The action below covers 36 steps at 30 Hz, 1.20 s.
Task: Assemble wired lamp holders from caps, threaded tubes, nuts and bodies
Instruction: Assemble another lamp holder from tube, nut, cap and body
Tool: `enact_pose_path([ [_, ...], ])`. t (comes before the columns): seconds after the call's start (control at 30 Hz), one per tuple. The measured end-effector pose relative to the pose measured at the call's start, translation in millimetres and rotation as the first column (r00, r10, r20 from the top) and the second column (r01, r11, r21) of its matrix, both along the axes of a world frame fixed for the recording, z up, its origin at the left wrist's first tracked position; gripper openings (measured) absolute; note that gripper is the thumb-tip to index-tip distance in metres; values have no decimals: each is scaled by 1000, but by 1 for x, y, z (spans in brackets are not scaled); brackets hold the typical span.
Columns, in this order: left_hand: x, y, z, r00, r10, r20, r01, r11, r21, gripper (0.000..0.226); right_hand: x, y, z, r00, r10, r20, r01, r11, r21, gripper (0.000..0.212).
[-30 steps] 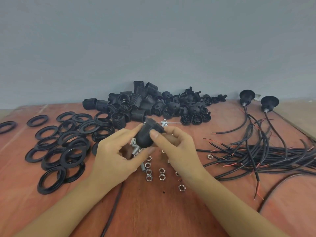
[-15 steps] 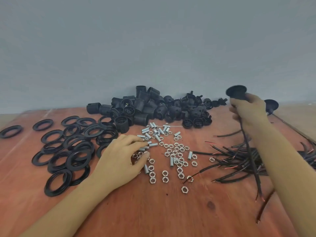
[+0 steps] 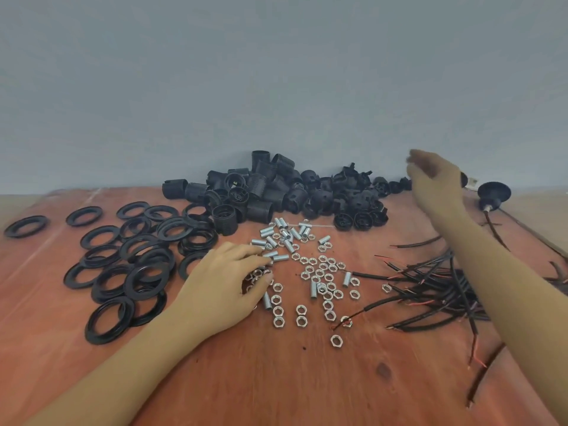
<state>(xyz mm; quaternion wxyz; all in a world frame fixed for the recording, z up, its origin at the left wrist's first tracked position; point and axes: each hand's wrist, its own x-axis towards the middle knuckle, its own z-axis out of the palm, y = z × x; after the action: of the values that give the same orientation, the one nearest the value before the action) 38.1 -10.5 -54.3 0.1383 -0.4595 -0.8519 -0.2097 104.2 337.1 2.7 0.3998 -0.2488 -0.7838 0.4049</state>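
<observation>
probably an assembly workbench [image 3: 276, 379]: heaped lamp-holder parts [image 3: 276, 192], nuts [image 3: 322, 272], wires [image 3: 430, 287]

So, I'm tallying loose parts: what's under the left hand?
Small silver hex nuts and a short silver threaded metal tube peek out beneath the left hand's fingertips; whatever lies under its palm is covered.

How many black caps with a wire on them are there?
2. One wired cap sits at the far right of the table. The other wired cap, just left of it, is mostly hidden behind the right hand. That arm may hide more.
</observation>
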Motion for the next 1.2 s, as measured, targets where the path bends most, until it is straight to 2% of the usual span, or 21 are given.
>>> enact_pose_path([
  [0.13, -2, -1, 0, 997, 59, 47, -60, 998, 23, 28, -3, -73, -3, 983, 158, 95, -167, 981, 103, 17],
  [0.23, -4, -2, 1, 990, 107, 87, -110, 993, 36, 31, -8, -120, -18, 886, 304, 351, -394, 893, 220, 21],
  [0.33, -3, -3, 4, 990, 115, 79, -118, 992, 40, 30, -21, -147, -31, 742, 244, 624, -513, 806, 295, 37],
  [0.4, -2, -4, 7, 993, 103, 55, -106, 993, 51, 23, -27, -155, -33, 702, 180, 689, -519, 792, 322, 38],
  [0.67, -9, -12, 16, 1000, -28, -14, 27, 998, -54, 11, -29, -159, -43, 763, 64, 644, -393, 835, 384, 32],
  [0.87, -7, -10, 13, 998, -62, -14, 62, 998, -13, 10, -24, -159, -44, 796, 62, 602, -385, 819, 424, 27],
  [0.97, -5, -9, 13, 997, -68, 22, 67, 998, 8, 7, -20, -156, -44, 855, 81, 512, -341, 832, 437, 25],
  [1.07, -3, -9, 14, 996, -84, 16, 84, 996, -4, 14, -10, -154, -45, 916, 160, 367, -297, 886, 355, 23],
  [1.2, -2, -11, 18, 994, -112, 13, 112, 993, -29, 20, 3, -158, -50, 933, 267, 242, -320, 923, 213, 13],
])
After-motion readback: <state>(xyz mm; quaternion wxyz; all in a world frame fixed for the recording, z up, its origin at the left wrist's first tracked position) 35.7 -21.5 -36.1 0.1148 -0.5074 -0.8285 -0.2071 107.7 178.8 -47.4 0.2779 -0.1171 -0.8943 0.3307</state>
